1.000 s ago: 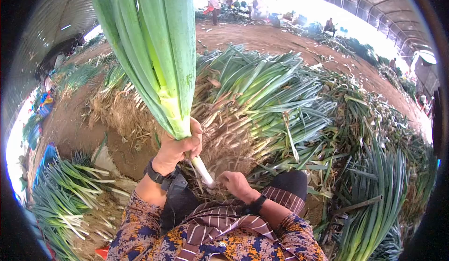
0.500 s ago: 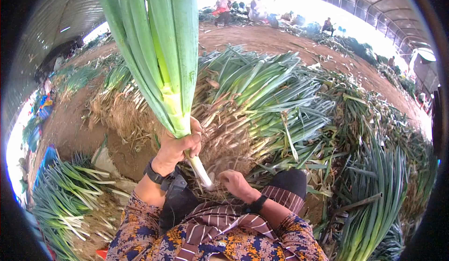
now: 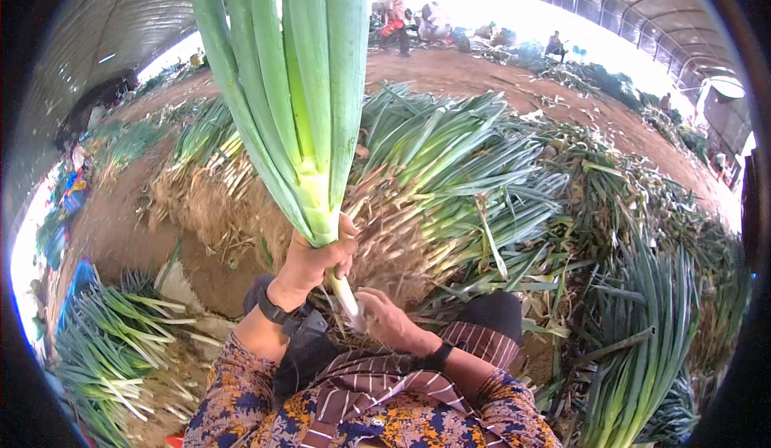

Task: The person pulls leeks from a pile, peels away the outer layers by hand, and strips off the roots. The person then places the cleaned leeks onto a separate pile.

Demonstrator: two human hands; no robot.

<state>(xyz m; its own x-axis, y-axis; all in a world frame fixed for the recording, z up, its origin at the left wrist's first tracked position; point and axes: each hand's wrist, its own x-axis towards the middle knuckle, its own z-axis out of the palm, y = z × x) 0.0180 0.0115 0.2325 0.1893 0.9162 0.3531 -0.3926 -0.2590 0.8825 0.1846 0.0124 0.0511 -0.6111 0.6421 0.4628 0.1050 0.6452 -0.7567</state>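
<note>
A large green onion [image 3: 309, 126] stands tilted in front of me, its broad green leaves running out past the top of the view. My left hand [image 3: 315, 259] is wrapped around its stalk just below the leaves. The white lower end of the stalk points down toward my lap. There, my right hand [image 3: 389, 319] has its curled fingers closed at the root end; the fingertips are partly hidden. Just beyond both hands lies a heap of untrimmed green onions [image 3: 466, 175], with brown, hairy roots toward me.
Onions with white stalks [image 3: 120, 351] lie at the lower left, beside a pale sack [image 3: 181, 287]. Another green pile [image 3: 642, 351] lies at the right, with a stick-like bar [image 3: 614, 347] across it. Leaf scraps [image 3: 618, 183] litter the right side. A person [image 3: 396, 18] is upright far back.
My right hand has come up and in to the stalk's root end, from slightly apart. The onion and my left hand sit a little farther right and lower in view.
</note>
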